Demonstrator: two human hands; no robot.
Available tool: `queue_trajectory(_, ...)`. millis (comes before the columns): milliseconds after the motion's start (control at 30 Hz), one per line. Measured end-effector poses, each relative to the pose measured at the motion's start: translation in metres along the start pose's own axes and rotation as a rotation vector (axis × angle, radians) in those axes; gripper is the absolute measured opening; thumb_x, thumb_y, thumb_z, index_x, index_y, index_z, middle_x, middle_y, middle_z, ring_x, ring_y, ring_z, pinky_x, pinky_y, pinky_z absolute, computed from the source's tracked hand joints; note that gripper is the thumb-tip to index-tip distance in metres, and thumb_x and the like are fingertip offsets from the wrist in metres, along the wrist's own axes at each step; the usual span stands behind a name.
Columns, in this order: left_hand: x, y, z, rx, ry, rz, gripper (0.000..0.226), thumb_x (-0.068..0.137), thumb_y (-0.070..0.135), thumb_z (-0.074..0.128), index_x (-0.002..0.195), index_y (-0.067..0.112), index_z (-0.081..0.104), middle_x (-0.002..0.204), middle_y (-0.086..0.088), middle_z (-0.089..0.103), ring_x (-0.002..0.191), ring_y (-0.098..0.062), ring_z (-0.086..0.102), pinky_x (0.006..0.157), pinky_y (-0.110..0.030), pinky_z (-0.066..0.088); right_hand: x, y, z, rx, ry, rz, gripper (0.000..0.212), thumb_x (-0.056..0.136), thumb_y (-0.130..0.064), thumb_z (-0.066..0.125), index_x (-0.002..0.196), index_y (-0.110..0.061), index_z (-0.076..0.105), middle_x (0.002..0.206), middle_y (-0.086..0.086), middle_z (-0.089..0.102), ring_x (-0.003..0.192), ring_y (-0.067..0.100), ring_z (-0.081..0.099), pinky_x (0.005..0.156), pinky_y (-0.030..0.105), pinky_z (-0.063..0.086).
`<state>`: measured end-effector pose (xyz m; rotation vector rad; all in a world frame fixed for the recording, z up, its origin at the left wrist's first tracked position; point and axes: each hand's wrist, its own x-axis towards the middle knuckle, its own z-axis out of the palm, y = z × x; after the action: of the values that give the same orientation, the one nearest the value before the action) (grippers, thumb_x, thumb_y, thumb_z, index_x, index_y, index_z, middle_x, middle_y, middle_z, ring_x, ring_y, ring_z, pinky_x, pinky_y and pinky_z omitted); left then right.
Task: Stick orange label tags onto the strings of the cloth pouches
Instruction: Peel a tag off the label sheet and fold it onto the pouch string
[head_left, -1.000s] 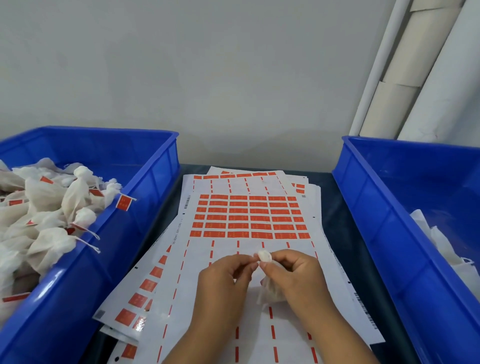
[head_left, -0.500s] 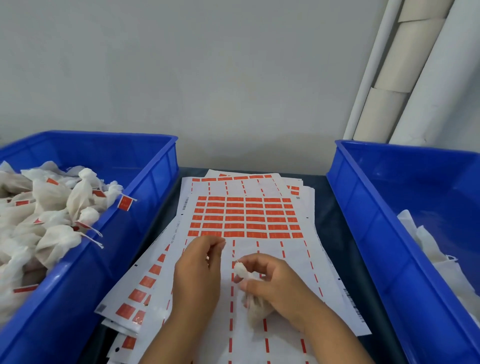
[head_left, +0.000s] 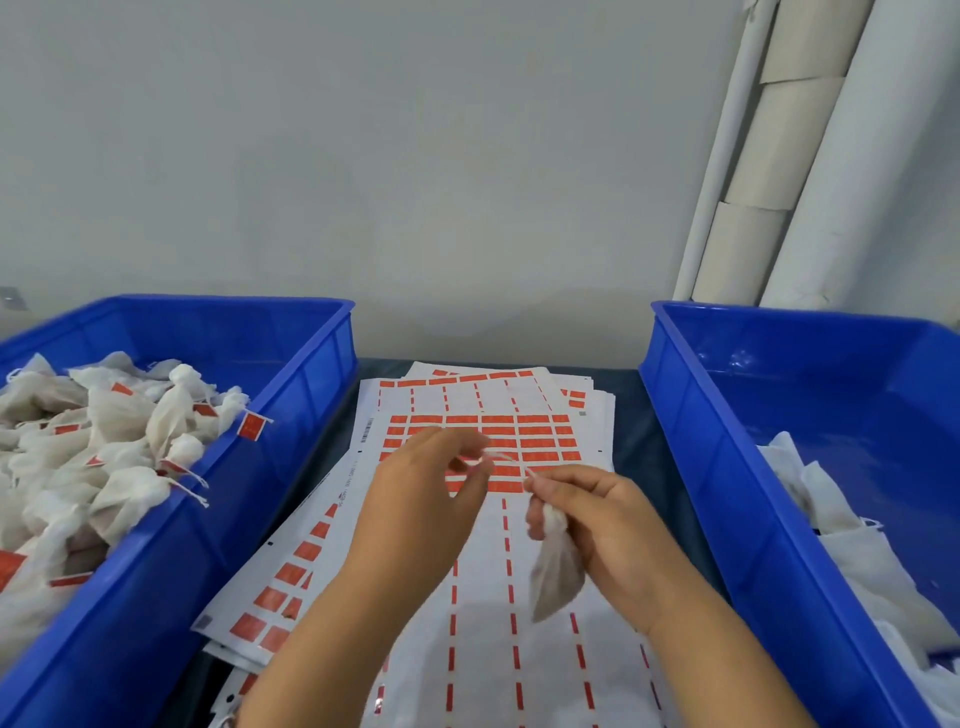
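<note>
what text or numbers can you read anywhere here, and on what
None can be read.
Orange labels on the top sheet: print too blurred.
Barcode and small line of print on the sheet's left margin: too small.
Orange tags on the pouches in the left bin: print illegible.

White pouch (head_left: 555, 571) hangs; orange labels (head_left: 519, 452) on sheet

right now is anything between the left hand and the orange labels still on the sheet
Nothing visible. The left hand hovers directly over the remaining orange labels on the top sheet, fingers pinched near the pouch string. The right hand grips the pouch off to the side.
</note>
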<state>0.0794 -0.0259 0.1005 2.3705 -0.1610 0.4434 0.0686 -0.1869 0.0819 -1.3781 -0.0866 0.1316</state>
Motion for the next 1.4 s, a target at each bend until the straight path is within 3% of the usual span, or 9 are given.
queue_trajectory(67,0.019,0.013,0.018,-0.001,-0.075,-0.009,0.022,0.086,0.032,0.062,0.107,0.037,0.059,0.094,0.021,0.055,0.076,0.003,0.054,0.065,-0.005,0.039,0.000,-0.005,-0.011,0.095,0.088,-0.010,0.009,0.078,-0.026,0.068,0.080,-0.021,0.076,0.077,0.006,0.071,0.066,0.016,0.068,0.064,0.027,0.054)
queue_trajectory(133,0.034,0.024,0.046,0.007,-0.160,-0.023,0.026,0.090,0.028,0.058,0.115,0.030,0.060,0.109,0.012,0.062,0.087,-0.003,0.058,0.076,-0.014,0.046,0.000,-0.009,-0.019,0.199,0.179,-0.032,0.014,0.086,-0.017,0.062,0.077,-0.015,0.074,0.066,0.006,0.066,0.056,0.013,0.062,0.056,0.025,0.052)
queue_trajectory(333,0.052,0.012,0.133,0.184,-0.415,-0.016,0.036,0.091,0.035,0.055,0.124,0.022,0.052,0.126,0.001,0.056,0.106,-0.018,0.058,0.094,-0.029,0.044,0.003,-0.013,-0.032,0.263,0.310,-0.102,0.014,0.087,-0.015,0.061,0.081,-0.008,0.072,0.060,0.003,0.062,0.050,0.008,0.058,0.047,0.020,0.048)
queue_trajectory(433,0.051,-0.013,0.143,0.332,-0.452,0.046,0.057,0.090,0.054,0.042,0.139,0.026,0.035,0.147,0.004,0.035,0.135,-0.022,0.033,0.112,-0.043,0.021,0.010,-0.016,-0.037,0.256,0.345,-0.104,0.013,0.087,-0.015,0.062,0.089,-0.006,0.071,0.063,0.002,0.065,0.052,0.008,0.061,0.048,0.020,0.049)
queue_trajectory(500,0.047,-0.029,0.142,0.385,-0.456,0.091,0.063,0.090,0.062,0.033,0.143,0.029,0.029,0.153,0.008,0.023,0.142,-0.019,0.017,0.114,-0.042,0.007,0.014,-0.014,-0.040,0.234,0.362,-0.097,0.012,0.087,-0.016,0.064,0.087,-0.008,0.072,0.064,0.002,0.067,0.053,0.009,0.062,0.049,0.021,0.049)
queue_trajectory(733,0.018,-0.049,0.121,0.463,-0.474,0.085,0.066,0.084,0.069,0.032,0.142,0.037,0.027,0.153,0.012,0.021,0.142,-0.019,0.016,0.113,-0.045,0.011,0.029,0.007,-0.034,0.046,0.422,0.053,0.008,0.085,-0.021,0.067,0.082,-0.014,0.071,0.069,0.001,0.071,0.058,0.015,0.065,0.057,0.030,0.052)
queue_trajectory(900,0.024,-0.027,0.117,0.473,-0.464,0.062,0.067,0.082,0.066,0.045,0.139,0.034,0.033,0.144,0.009,0.039,0.131,-0.022,0.038,0.104,-0.041,0.034,0.031,0.030,-0.035,0.127,0.431,0.162,0.012,0.087,-0.016,0.066,0.092,-0.007,0.071,0.069,0.005,0.070,0.054,0.015,0.060,0.055,0.028,0.051)
queue_trajectory(1067,0.020,-0.033,0.123,0.363,-0.513,0.051,0.071,0.085,0.065,0.040,0.145,0.032,0.023,0.154,0.012,0.017,0.143,-0.016,0.011,0.113,-0.040,0.010,0.031,0.040,-0.041,0.183,0.455,0.143,0.011,0.087,-0.014,0.065,0.083,-0.007,0.072,0.064,0.007,0.064,0.047,0.012,0.053,0.051,0.025,0.047)
queue_trajectory(1400,0.021,-0.032,0.122,0.387,-0.475,0.075,0.064,0.086,0.065,0.039,0.142,0.034,0.033,0.150,0.012,0.028,0.140,-0.016,0.020,0.113,-0.040,0.015,0.035,0.047,-0.039,0.187,0.527,0.095,0.011,0.085,-0.013,0.067,0.075,-0.012,0.072,0.060,0.003,0.063,0.045,0.010,0.053,0.044,0.022,0.046)
